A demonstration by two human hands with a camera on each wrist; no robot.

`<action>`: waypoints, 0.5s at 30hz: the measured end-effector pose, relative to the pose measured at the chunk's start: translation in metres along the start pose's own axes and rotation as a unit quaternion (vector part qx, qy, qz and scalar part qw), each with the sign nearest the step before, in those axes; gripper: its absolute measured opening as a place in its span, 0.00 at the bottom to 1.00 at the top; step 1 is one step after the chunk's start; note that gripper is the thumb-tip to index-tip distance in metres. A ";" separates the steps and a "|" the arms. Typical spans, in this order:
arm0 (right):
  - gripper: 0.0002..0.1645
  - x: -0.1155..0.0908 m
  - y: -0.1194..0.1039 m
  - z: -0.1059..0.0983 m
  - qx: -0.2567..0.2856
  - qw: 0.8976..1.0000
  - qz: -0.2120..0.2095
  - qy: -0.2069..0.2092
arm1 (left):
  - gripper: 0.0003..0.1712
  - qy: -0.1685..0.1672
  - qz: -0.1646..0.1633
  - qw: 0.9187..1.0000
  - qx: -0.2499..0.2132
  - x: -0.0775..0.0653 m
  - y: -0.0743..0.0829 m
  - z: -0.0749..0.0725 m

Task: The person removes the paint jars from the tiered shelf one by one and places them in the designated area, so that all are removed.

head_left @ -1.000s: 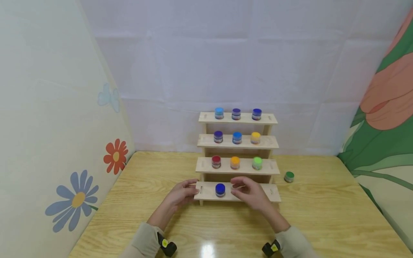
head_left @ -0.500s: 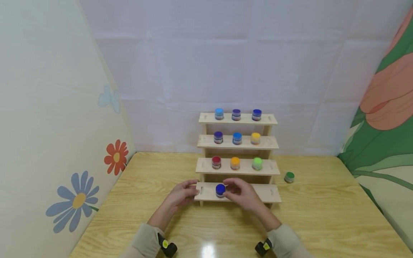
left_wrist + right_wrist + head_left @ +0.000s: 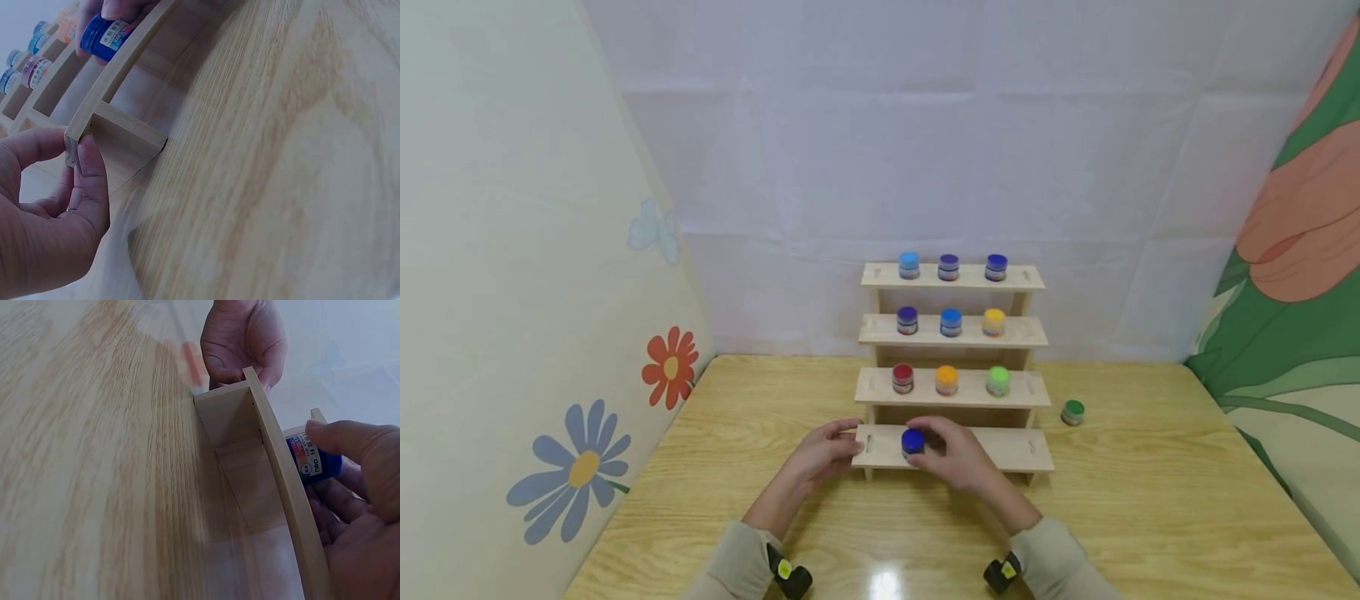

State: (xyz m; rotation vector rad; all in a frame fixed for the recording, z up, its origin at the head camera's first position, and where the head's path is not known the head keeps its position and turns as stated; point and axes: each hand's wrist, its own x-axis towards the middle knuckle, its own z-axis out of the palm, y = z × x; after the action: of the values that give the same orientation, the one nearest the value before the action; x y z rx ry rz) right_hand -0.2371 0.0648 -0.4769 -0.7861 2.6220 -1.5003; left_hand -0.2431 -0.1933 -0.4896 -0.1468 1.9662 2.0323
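Observation:
A stepped wooden rack [image 3: 1011, 450] stands on the table with small paint jars on its shelves. My left hand [image 3: 820, 454] pinches the left end of the lowest shelf [image 3: 80, 119] between thumb and fingers. On that same shelf, left of its middle, is a jar with a dark blue lid [image 3: 913, 442]. My right hand [image 3: 958, 457] holds this blue paint jar [image 3: 312, 459] from its right side, the thumb [image 3: 340, 437] against the labelled wall and the fingers behind. The jar looks upright, at the shelf surface.
Rows of three jars fill each of the upper shelves, among them a red [image 3: 902, 378], an orange [image 3: 947, 380] and a light green one [image 3: 997, 381]. A green-lidded jar [image 3: 1072, 412] stands on the table [image 3: 1150, 483] right of the rack. Behind hangs a white cloth [image 3: 850, 167].
My right hand has moved left along the lowest shelf and taken hold of the blue paint jar. The left hand keeps its place on the shelf end.

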 end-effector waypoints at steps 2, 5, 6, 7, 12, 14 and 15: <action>0.24 0.001 -0.001 0.001 -0.007 1.000 0.008 0.000 | 0.34 -0.002 0.001 1.000 -0.001 0.000 0.000 0.000; 0.23 0.001 -0.001 0.001 -0.018 1.000 0.016 0.002 | 0.34 -0.005 0.004 1.000 -0.001 -0.001 0.000 0.000; 0.23 0.001 -0.002 0.002 -0.019 1.000 0.020 0.003 | 0.34 -0.006 0.004 1.000 -0.002 -0.001 0.000 0.000; 0.23 0.001 -0.002 0.002 -0.019 1.000 0.022 0.005 | 0.34 -0.006 0.004 1.000 -0.003 -0.001 0.000 0.000; 0.24 -0.002 -0.001 0.000 -0.004 0.999 0.035 0.024 | 0.34 -0.005 0.002 1.000 -0.003 0.000 0.000 0.000; 0.24 -0.006 -0.001 -0.002 0.000 0.999 0.034 0.029 | 0.34 -0.003 0.002 1.000 -0.003 0.000 0.000 0.000; 0.23 -0.007 0.000 -0.003 0.000 0.999 0.031 0.030 | 0.34 -0.003 0.001 1.000 -0.003 0.000 0.000 0.000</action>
State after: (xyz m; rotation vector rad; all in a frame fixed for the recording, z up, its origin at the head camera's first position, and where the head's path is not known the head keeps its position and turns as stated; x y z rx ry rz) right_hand -0.2314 0.0704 -0.4765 -0.6624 2.6625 -1.5319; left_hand -0.2434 -0.1930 -0.4896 -0.1401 1.9582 2.0383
